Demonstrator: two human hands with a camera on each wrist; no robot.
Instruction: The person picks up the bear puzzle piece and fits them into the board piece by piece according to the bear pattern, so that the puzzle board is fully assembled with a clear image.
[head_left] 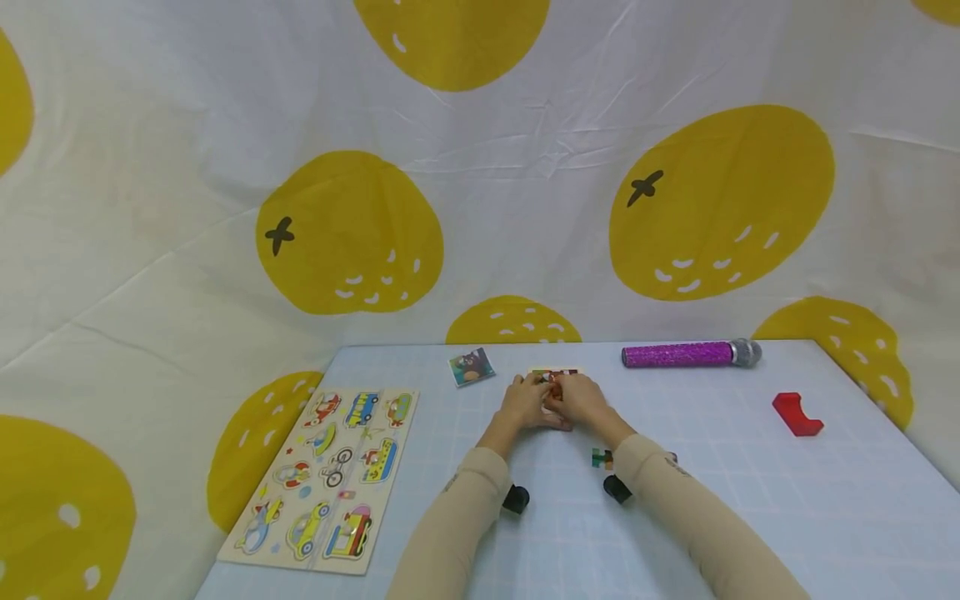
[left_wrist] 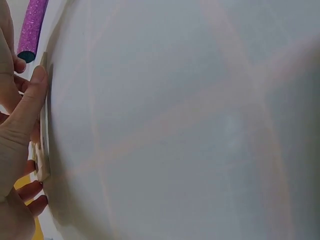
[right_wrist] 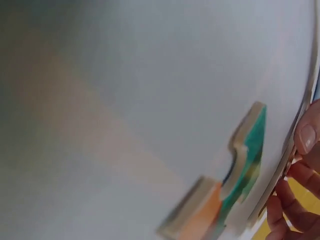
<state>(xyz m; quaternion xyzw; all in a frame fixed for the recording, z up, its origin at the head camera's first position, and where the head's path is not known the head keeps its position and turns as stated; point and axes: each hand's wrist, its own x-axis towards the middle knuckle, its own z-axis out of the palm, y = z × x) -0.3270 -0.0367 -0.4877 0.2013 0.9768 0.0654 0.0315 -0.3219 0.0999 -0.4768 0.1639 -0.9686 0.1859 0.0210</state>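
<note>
A small wooden puzzle board lies mostly hidden beneath both hands near the table's middle. Along its near edge runs the thumb of the left hand, whose other fingers curl at the left end of the board, so it grips the board. The right hand bends over the board from the right. Its fingertips come together around a small reddish-brown puzzle piece, largely covered by fingers. A loose teal and orange wooden puzzle piece lies on the table by the right forearm.
At the left lies a vehicle puzzle board. A picture card is behind the left hand. Toward the back right is a purple microphone, with a red block nearer. A fruit-patterned cloth hangs behind the table.
</note>
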